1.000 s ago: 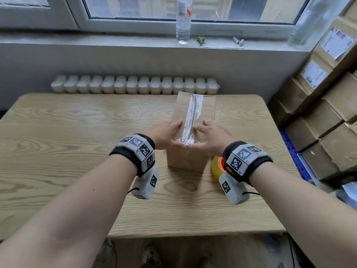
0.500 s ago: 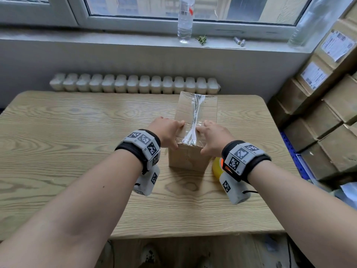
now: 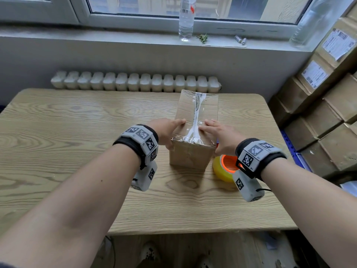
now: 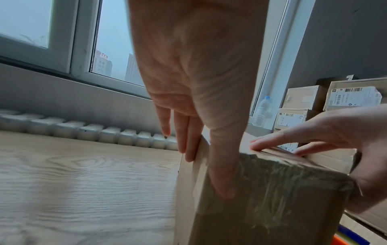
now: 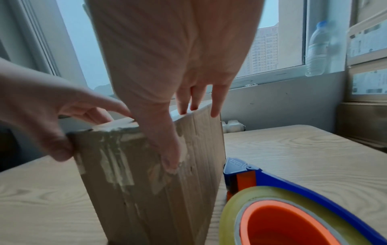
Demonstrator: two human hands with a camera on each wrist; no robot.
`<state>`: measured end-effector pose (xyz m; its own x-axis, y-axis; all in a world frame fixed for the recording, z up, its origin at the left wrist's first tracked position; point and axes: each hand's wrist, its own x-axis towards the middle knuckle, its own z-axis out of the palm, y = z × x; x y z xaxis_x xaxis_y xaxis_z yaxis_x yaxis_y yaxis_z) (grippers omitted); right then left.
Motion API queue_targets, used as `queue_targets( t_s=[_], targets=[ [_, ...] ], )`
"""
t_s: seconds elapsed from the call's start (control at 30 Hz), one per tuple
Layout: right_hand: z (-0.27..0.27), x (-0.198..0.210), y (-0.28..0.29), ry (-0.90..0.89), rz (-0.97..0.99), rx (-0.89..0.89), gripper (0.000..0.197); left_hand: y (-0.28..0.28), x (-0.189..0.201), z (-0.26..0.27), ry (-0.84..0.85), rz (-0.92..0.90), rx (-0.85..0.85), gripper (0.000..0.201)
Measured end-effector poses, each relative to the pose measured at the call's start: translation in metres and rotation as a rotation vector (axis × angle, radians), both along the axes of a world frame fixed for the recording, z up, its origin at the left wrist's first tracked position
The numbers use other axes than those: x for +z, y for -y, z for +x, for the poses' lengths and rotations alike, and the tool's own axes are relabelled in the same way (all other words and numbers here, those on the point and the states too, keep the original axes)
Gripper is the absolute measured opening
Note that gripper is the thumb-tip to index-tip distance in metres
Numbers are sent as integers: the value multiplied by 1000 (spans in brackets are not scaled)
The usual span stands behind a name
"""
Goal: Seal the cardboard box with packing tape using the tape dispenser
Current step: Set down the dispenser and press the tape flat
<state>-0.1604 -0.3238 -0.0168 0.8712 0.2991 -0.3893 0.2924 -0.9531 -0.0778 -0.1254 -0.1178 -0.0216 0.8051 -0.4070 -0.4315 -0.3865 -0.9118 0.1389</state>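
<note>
Cardboard box (image 3: pixel 195 151) stands upright on the wooden table (image 3: pixel 77 132), a bit right of centre, closer to the far edge than the near one. Clear tape (image 3: pixel 196 120) runs along the top seam, bunched and wrinkled down the middle, w/ its near end folded over the front face, where it looks creased and patchy.

Left hand (image 3: pixel 166 130) is on the box's near left corner: fingers straight, lying along the top edge and left side, thumb (image 4: pixel 222 174) flat down on the taped front face. Not curled round anything, just pressing.

Right hand (image 3: pixel 222 134) mirrors it on the near right corner: fingers straight on the top beside the tape ridge, thumb (image 5: pixel 169 149) flat on the front face over the tape end. Also flat, pressing, no grip.

Tape dispenser (image 3: pixel 225 168), blue frame w/ orange hub and yellowish roll, lies on the table just right of the box, under the right wrist, neither hand touching it

Water bottle (image 3: pixel 186 18) on the windowsill behind; stacked cartons (image 3: pixel 328 93) at right
</note>
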Motion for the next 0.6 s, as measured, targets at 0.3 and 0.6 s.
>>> queue_targets(
  t_s=[0.3,0.6],
  targets=[
    [-2,-2,-6,32,-67,21,101,4,-1,-1,80,-10,-9,97],
    [1,19,-20,33,-39,-41,84,1,2,1,60,20,-23,96]
  ],
)
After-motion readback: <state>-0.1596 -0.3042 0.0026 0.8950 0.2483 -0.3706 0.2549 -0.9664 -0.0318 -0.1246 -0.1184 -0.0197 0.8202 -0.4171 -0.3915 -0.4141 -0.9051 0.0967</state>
